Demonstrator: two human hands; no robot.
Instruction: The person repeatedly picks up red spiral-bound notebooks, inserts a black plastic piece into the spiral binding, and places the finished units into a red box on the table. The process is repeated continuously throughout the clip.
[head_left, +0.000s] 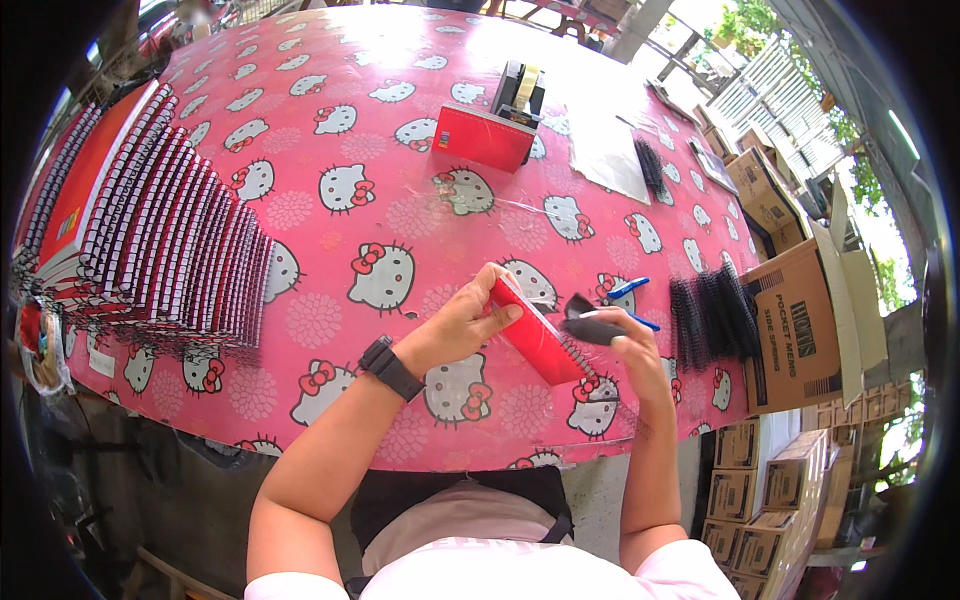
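My left hand (470, 318), a black watch on its wrist, holds a narrow red spiral notebook (537, 335) by its upper end, over the table's middle. The wire coil runs along the notebook's right edge. My right hand (638, 345) is closed on a tool with a dark, two-pronged part (590, 322), close to the coil but seemingly apart from it. Slim blue pieces (628, 288) show just beyond these fingers; whether they belong to the tool, I cannot tell. The tool's exact kind is unclear.
Tall stacks of spiral notebooks (175, 235) stand at the left. A tape dispenser (518, 95) sits behind a red box (483, 137). Black coils (712, 315) lie at the right, beside an open cardboard box (797, 325). A white sheet (607, 150) lies farther back, and cartons (765, 490) are stacked below.
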